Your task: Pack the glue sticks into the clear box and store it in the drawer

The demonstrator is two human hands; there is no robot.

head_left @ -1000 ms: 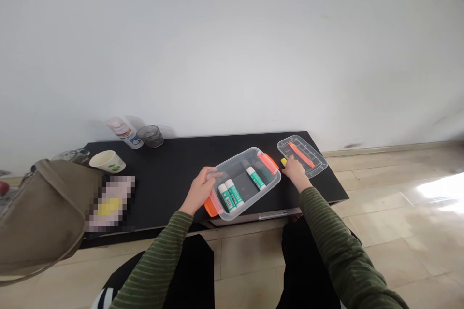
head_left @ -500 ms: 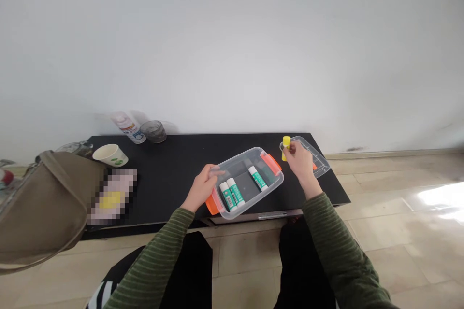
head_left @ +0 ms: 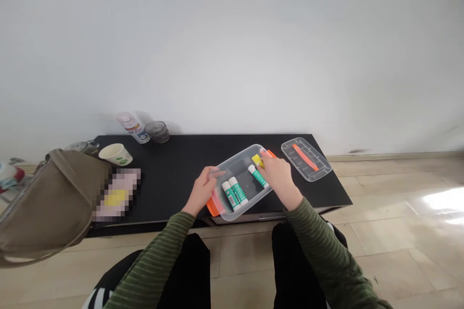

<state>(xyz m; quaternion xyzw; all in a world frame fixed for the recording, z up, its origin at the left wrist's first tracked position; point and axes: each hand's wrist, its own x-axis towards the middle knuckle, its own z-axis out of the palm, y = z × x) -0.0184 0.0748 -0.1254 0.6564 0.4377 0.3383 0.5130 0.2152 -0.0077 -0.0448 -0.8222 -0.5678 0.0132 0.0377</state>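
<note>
Glue sticks [head_left: 238,191] lie in the box [head_left: 235,166], left of the lid [head_left: 314,170].

No word, brand or number can be read for certain. Inside the box [head_left: 235,166], toward its left end, two tubes [head_left: 235,192] carry green labels [head_left: 239,193] with small pale print, too fine to make out; the left one also shows a barcode [head_left: 232,200]. A third tube [head_left: 256,175], nearer the box's right end, bears a similar label, its letters blurred. Well left of the box, a paper cup [head_left: 113,152] shows green leaf shapes [head_left: 124,160], and a can [head_left: 133,128] carries illegible print.
</note>
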